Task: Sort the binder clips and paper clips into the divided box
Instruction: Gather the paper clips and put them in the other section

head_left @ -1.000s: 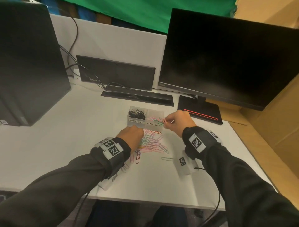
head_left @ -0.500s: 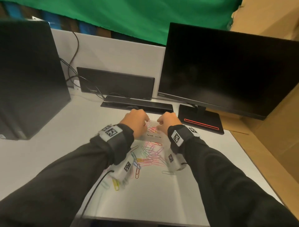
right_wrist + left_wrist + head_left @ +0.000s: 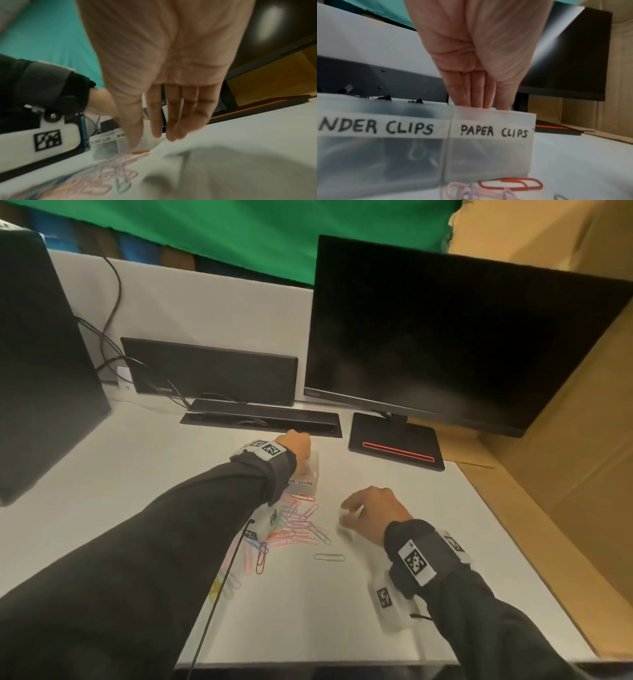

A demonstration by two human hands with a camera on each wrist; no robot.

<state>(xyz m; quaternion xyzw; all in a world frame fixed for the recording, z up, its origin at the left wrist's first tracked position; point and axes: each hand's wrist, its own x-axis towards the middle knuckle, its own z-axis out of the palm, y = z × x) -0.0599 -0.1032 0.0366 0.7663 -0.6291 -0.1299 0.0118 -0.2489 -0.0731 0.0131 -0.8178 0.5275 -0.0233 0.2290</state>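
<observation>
The frosted divided box stands mid-table, labelled BINDER CLIPS and PAPER CLIPS. Black binder clips fill its left compartment. My left hand reaches down into the paper-clip compartment with fingers straight and pressed together. Their tips are hidden behind the box wall. A pile of coloured paper clips lies on the table just in front of the box, and a red one lies at its foot. To the right of the pile, my right hand hovers low over the table, fingers spread and holding nothing.
A lone pale clip and a red clip lie nearer me. A black monitor and its base stand behind right. A black bar lies just beyond the box, a black tower left, and cardboard right.
My right hand has drawn back from the box towards me and to the right, and has opened. My left hand stayed at the box and dipped its fingers into the paper-clip compartment.
</observation>
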